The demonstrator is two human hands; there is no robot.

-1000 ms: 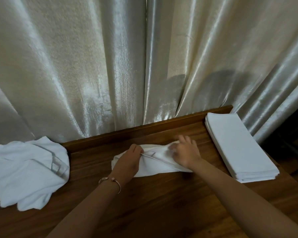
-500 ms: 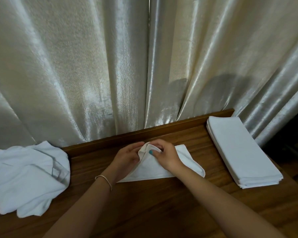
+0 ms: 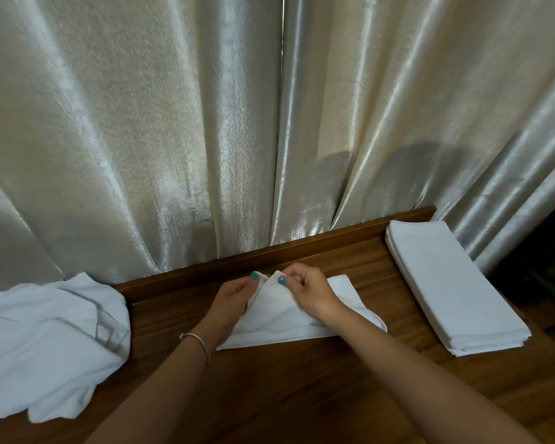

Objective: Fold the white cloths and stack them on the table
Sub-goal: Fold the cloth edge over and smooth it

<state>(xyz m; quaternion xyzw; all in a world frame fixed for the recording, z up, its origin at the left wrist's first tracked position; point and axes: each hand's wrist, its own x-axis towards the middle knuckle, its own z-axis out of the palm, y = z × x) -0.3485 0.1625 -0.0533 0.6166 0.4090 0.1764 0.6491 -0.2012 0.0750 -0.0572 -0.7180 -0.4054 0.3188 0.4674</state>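
Both hands meet at the far edge of the wooden table, close against its raised back rail. The left hand and the right hand each pinch the same peaked corner of a white cloth, thumb and fingertips closed on the fabric so that the corner stands up off the wood between them. From that raised point the cloth slopes down toward the person; its near hem lies flat on the tabletop, and one rounded corner spreads out to the right, past the right wrist. A thin bracelet circles the left wrist (the nails are painted teal).

At the table's right end a stack of folded white cloths lies squared up, well apart from the hands. At the left end a heap of unfolded white cloths sits rumpled, hanging partly over the edge. Shiny cream curtains hang behind the table.
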